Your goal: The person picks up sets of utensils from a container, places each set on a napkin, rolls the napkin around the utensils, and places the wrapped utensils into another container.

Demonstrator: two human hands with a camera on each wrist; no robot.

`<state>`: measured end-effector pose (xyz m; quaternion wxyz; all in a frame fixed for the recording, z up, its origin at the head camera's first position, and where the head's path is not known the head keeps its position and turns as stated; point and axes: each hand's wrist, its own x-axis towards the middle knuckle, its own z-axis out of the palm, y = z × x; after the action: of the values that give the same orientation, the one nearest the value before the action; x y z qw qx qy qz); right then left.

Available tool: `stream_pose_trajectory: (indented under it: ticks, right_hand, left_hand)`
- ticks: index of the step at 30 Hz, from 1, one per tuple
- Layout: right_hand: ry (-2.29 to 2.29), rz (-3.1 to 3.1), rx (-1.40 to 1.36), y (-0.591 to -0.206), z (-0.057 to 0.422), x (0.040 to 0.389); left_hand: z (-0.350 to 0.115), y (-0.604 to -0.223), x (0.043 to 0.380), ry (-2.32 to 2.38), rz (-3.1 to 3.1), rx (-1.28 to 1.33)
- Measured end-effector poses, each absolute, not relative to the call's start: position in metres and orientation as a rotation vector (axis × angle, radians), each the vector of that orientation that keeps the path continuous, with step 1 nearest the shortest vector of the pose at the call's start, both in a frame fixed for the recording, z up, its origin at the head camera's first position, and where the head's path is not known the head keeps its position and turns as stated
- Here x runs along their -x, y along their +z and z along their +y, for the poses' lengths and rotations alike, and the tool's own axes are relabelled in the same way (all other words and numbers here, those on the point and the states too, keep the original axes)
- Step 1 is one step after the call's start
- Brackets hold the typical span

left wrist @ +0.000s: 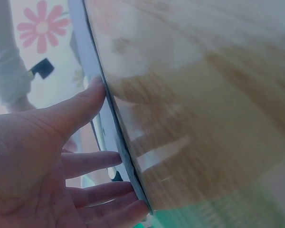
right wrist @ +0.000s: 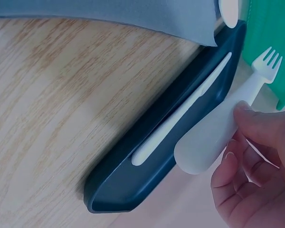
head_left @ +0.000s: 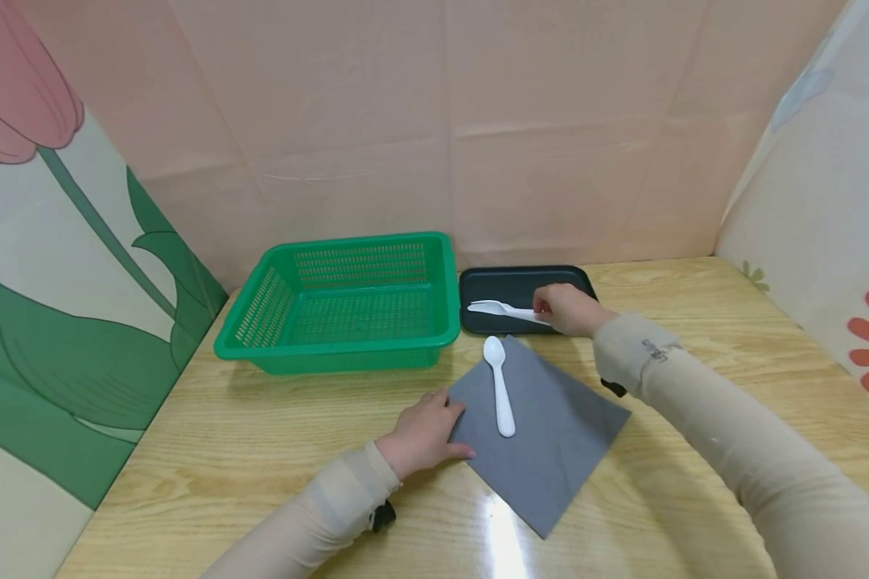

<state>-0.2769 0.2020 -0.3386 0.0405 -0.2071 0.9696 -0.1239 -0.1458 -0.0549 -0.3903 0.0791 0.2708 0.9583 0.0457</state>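
Note:
My right hand (head_left: pixel 568 310) pinches a white plastic fork (right wrist: pixel 213 126) by its handle, over the black tray (right wrist: pixel 116 192). A white plastic knife (right wrist: pixel 178 116) lies inside that tray in the right wrist view. Nearer to me, a grey napkin (head_left: pixel 558 418) is spread on the table, turned cornerwise. On its left part rests a white spoon (head_left: pixel 500 390), bowl end away from me. My left hand (head_left: pixel 423 434) touches the napkin's left edge with fingers and thumb spread, also seen in the left wrist view.
A green plastic basket (head_left: pixel 362 351) stands left of the tray, its right side close against it. The wooden table (head_left: pixel 261 450) ends at a pink sheet (head_left: pixel 348 121) behind, with flower-patterned sheets at both sides.

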Motion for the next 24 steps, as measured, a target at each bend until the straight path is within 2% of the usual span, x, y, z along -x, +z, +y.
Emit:
stream_pose_trajectory:
  ticks: [24]
  right_hand:
    - [-0.392, 2.947, 0.621, -0.335, 0.201, 0.264]
  left_hand:
    - [-0.056, -0.388, 0.144, 0.145, 2.871, -0.813]
